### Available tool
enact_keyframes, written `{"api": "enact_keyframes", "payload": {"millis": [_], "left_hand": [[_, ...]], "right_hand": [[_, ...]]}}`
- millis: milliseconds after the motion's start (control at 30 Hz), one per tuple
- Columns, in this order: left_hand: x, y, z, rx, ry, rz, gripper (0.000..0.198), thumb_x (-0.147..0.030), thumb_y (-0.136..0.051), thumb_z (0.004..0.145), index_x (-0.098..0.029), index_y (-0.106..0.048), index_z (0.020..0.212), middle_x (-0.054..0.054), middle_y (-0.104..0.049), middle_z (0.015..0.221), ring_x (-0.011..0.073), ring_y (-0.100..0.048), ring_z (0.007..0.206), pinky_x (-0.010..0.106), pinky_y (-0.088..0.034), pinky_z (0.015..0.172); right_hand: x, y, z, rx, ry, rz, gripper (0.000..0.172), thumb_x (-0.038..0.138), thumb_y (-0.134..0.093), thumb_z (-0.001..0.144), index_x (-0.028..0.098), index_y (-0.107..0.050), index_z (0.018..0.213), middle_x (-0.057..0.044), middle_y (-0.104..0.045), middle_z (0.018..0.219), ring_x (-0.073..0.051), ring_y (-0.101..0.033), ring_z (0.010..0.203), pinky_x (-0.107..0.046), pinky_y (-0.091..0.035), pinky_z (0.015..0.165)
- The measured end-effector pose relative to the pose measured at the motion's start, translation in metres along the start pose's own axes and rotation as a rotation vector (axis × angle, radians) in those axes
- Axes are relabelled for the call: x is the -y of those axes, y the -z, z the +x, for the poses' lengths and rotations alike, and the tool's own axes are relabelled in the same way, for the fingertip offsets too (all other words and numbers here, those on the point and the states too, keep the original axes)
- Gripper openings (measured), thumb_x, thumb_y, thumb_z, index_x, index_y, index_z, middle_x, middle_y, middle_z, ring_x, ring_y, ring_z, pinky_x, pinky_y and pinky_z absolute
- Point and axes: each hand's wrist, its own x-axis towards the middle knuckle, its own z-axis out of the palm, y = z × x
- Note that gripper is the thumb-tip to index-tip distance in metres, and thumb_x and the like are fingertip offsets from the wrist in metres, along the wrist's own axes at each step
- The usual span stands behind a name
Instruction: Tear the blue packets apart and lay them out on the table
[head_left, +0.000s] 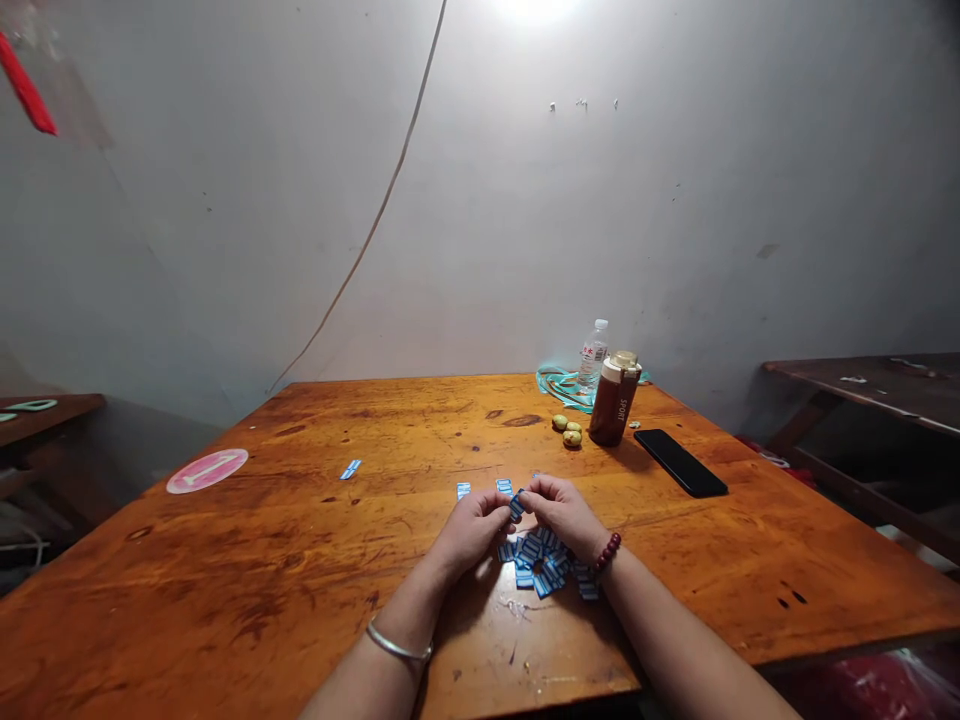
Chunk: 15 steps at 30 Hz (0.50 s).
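Head view showed me two forearms slanting inward from the lower edge, their hands almost meeting over the tabletop (300, 580). I had the left hand (474, 525) pinching a small blue-and-white piece (517, 507) between thumb and fingers, its back turned up. From the other side, the right hand (562, 512) gripped the same piece at its thumb and forefinger, the other fingers curled. That piece sat between the fingertips, just beyond the pile (534, 562), which the right hand partly hid. I saw a bangle (397, 645) around the left forearm and beads (608, 551) around the right wrist. The phone (680, 462) lay farther right.
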Motion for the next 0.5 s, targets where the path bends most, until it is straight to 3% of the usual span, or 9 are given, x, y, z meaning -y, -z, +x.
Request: {"api": "enact_keyframes", "payload": {"millis": [167, 300, 500], "left_hand": [[-0.0039, -0.0013, -0.0035, 0.024, -0.103, 0.120, 0.023, -0.029, -0.054, 0.070, -0.014, -0.059, 0.088, 0.005, -0.061, 0.084, 0.0141, -0.055, 0.073, 0.022, -0.043, 0.059], [-0.0037, -0.0015, -0.0038, -0.020, -0.169, 0.214, 0.021, -0.029, -0.055, 0.070, -0.014, -0.061, 0.083, 0.004, -0.062, 0.079, 0.0146, -0.055, 0.072, 0.023, -0.041, 0.064], [-0.0013, 0.0066, 0.0021, -0.107, -0.104, 0.144, 0.017, -0.028, -0.061, 0.063, -0.012, -0.060, 0.068, 0.000, -0.058, 0.061, 0.0107, -0.051, 0.058, 0.021, -0.038, 0.056]], "right_hand": [[0.0043, -0.0001, -0.0028, 0.057, 0.093, -0.143, 0.025, 0.037, -0.053, 0.071, 0.015, -0.052, 0.060, 0.003, -0.046, 0.058, -0.008, -0.040, 0.055, -0.019, -0.032, 0.051], [0.0027, -0.0016, -0.0024, 0.088, 0.008, -0.061, 0.024, 0.037, -0.054, 0.069, 0.014, -0.053, 0.062, 0.003, -0.047, 0.058, -0.009, -0.042, 0.054, -0.020, -0.033, 0.050], [-0.0021, 0.0052, -0.0020, 0.119, -0.011, -0.054, 0.027, 0.042, -0.052, 0.071, 0.014, -0.056, 0.073, 0.002, -0.050, 0.063, -0.009, -0.043, 0.055, -0.020, -0.034, 0.051]]}}
